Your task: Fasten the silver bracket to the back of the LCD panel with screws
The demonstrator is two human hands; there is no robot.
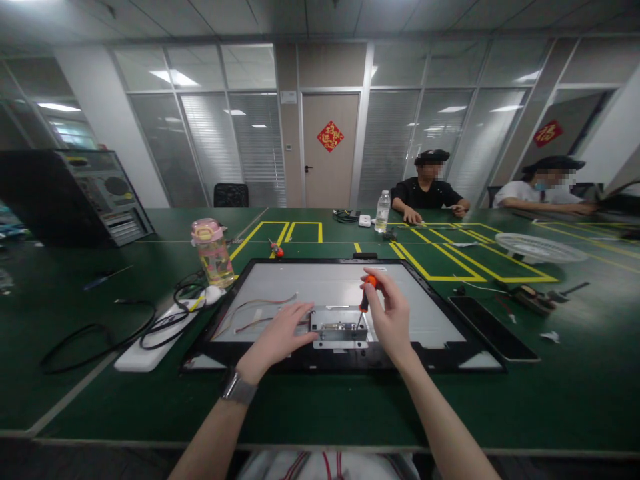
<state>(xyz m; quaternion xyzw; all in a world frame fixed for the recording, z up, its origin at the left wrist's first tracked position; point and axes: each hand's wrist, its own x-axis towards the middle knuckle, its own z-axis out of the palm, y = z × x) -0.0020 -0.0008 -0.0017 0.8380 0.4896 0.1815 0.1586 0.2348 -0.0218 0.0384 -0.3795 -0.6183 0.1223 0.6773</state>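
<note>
A flat display panel [310, 283] with a black frame and grey back lies on the green table in front of me. Near its lower middle is a metal bracket [340, 333]. My right hand [393, 313] grips a screwdriver [365, 303] with an orange and black handle. The screwdriver stands nearly upright, its tip down at the right part of the bracket. My left hand [283, 333] rests with fingers stretched out, thumb and fingertips at the bracket's left side. Thin wires [260, 303] run over the panel on the left.
Left of the panel are a power strip [155, 340], black cables and a pink-lidded bottle [213, 253]. A phone-like black slab [493, 327] lies at the right. Farther back stand a water bottle [383, 212] and a computer case [75, 197]. Two people sit across the table.
</note>
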